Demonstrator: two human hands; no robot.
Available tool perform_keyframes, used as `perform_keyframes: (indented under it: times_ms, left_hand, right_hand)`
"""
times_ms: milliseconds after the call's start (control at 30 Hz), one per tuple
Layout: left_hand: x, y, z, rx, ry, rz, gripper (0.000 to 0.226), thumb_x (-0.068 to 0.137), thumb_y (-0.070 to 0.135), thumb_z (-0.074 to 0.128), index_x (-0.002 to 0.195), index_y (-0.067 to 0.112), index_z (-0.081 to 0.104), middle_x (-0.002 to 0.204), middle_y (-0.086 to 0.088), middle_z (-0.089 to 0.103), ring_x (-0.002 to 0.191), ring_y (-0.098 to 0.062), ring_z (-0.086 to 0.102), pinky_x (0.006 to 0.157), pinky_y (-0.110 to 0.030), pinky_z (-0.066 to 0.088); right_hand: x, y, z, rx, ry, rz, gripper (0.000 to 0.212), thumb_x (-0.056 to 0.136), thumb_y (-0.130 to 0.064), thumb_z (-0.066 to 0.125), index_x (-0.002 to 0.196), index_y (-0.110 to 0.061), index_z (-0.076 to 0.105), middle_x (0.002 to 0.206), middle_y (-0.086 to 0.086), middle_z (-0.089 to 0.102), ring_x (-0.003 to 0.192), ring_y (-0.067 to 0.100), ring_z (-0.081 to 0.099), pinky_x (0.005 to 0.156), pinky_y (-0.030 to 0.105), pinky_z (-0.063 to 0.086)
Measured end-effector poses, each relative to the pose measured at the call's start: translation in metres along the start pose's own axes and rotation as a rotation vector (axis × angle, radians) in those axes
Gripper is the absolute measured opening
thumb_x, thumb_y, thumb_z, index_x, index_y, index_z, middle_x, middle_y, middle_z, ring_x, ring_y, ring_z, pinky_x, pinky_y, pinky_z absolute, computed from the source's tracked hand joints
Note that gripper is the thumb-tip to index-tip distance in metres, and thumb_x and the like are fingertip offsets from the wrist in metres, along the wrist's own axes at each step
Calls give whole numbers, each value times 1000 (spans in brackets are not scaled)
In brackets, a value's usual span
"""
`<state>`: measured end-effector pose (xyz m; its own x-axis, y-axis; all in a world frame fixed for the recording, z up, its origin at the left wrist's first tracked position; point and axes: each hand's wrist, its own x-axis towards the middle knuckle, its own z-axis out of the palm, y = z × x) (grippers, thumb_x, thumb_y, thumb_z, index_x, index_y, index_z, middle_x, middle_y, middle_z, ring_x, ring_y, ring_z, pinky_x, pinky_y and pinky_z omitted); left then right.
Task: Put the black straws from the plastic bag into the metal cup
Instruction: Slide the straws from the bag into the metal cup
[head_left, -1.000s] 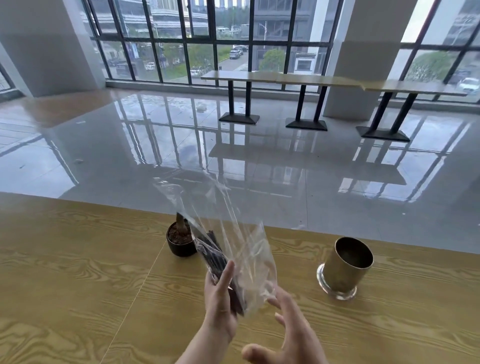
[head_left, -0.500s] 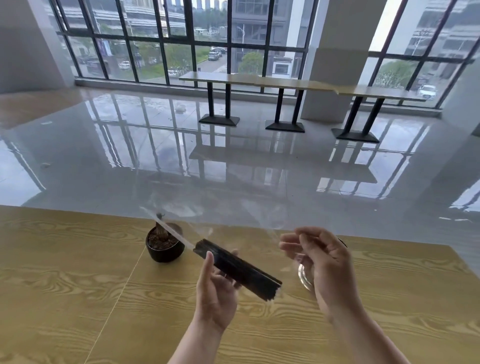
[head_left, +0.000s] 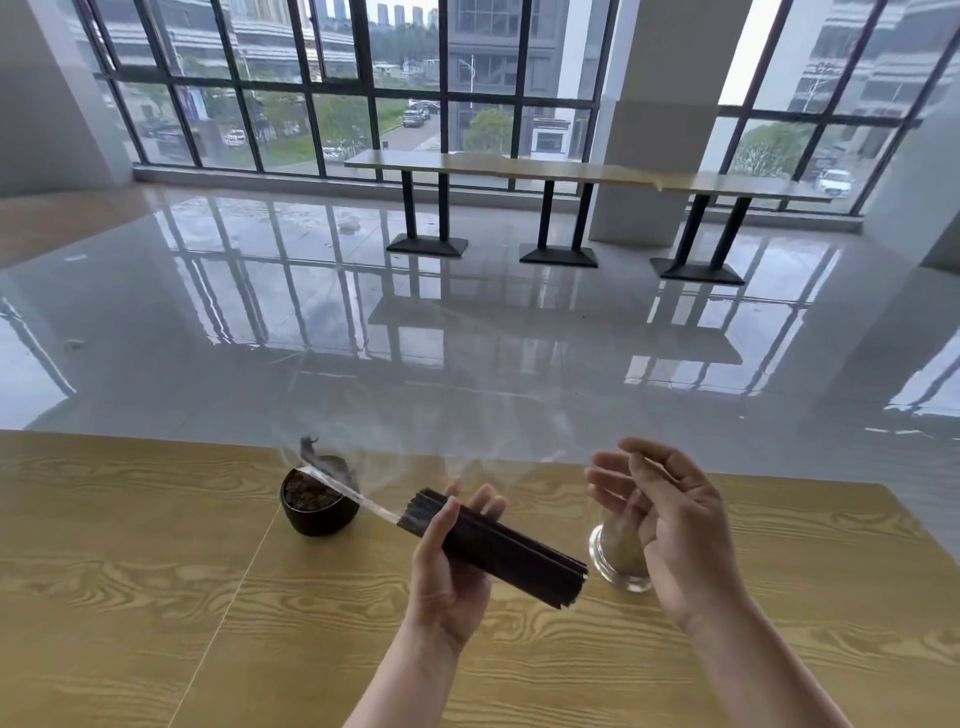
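Wooden table (head_left: 156, 597) underneath: left hand (head_left: 447, 582) wraps the bagged straws (head_left: 498, 545), cup (head_left: 615, 553) just beyond their tips; right hand (head_left: 670, 525) curled, hold unclear.

White pillar (head_left: 660, 119) standing at the back, daylight coming through black-framed windows (head_left: 337, 78) either side of it. Long wooden counter (head_left: 498, 165) on black legs running in front of the pillar. Glossy grey floor (head_left: 467, 353) below it reflecting the panes. Grey wall (head_left: 47, 104) sitting far left of the pillar, wood-grain table (head_left: 130, 597) lying well in front of it.
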<state>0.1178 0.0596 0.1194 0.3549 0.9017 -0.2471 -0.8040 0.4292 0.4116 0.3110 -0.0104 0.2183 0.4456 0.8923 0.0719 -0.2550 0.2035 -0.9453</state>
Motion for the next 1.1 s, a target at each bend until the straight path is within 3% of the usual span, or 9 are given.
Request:
perform_keyframes:
  times_ms: [67, 133, 233, 333, 500, 600, 667, 933, 1100]
  left_hand:
    - [2, -6, 4, -21, -27, -8, 59, 61, 23, 93, 114, 21, 66, 102, -10, 73, 102, -30, 72, 92, -48, 55]
    - [3, -14, 9, -45, -36, -18, 52, 64, 21, 91, 110, 20, 68, 93, -8, 70, 95, -28, 72, 96, -48, 53]
    - [7, -29, 21, -64, -46, -62, 40, 71, 21, 86, 107, 19, 67, 90, -8, 68, 89, -26, 71, 92, -45, 53]
    - [13, -50, 31, -62, -52, -119, 29, 80, 21, 79, 102, 18, 61, 86, -6, 65, 85, -24, 68, 89, -40, 52]
    - [18, -86, 46, -24, -103, -206, 5, 83, 23, 75, 87, 20, 72, 86, -4, 67, 87, -23, 70, 84, -40, 55]
    - [19, -101, 50, -42, -111, -262, 10, 85, 21, 74, 94, 18, 70, 97, -7, 70, 99, -26, 71, 97, -42, 51]
    - [20, -112, 55, -45, -89, -287, 10, 86, 20, 73, 95, 17, 70, 101, -9, 71, 99, -26, 72, 99, -42, 50]
    - [24, -181, 107, -32, -134, -441, 5, 87, 14, 68, 91, 11, 70, 83, -8, 70, 83, -25, 68, 83, -37, 48]
    - [25, -228, 137, -34, -162, -565, 3, 87, 14, 68, 85, 14, 68, 85, -8, 69, 80, -25, 69, 75, -38, 55]
  right_hand:
    - [-7, 2, -8, -44, -55, -49, 28, 94, -22, 65, 121, -14, 66, 113, 19, 74, 104, 34, 73, 89, 39, 61]
    - [-17, 10, -17, -102, -66, -27, 55, 83, -39, 76, 131, -19, 59, 120, 13, 73, 112, 29, 71, 98, 38, 57]
    - [-39, 27, -34, -212, -44, 42, 75, 72, -58, 79, 134, -24, 56, 125, 3, 73, 118, 22, 68, 104, 44, 53]
    - [-57, 43, -47, -290, 44, 16, 47, 89, -46, 66, 128, -20, 63, 119, 0, 76, 112, 18, 71, 103, 48, 51]
    - [-61, 41, -60, -262, 326, -104, 23, 91, -32, 61, 98, -19, 78, 100, 5, 80, 98, 24, 76, 87, 38, 60]
    - [-51, 29, -80, -236, 457, -173, 20, 93, -30, 61, 91, -19, 78, 96, 7, 80, 93, 27, 76, 84, 35, 62]
    - [-47, 22, -96, -239, 494, -194, 19, 95, -29, 62, 92, -19, 77, 97, 9, 80, 92, 30, 76, 87, 44, 60]
    - [-48, -4, -153, -291, 705, -307, 17, 98, -31, 62, 97, -18, 74, 92, 8, 80, 84, 30, 77, 87, 50, 59]
    - [-51, -24, -188, -368, 814, -394, 15, 101, -27, 61, 97, -21, 75, 88, 5, 79, 83, 29, 77, 80, 40, 63]
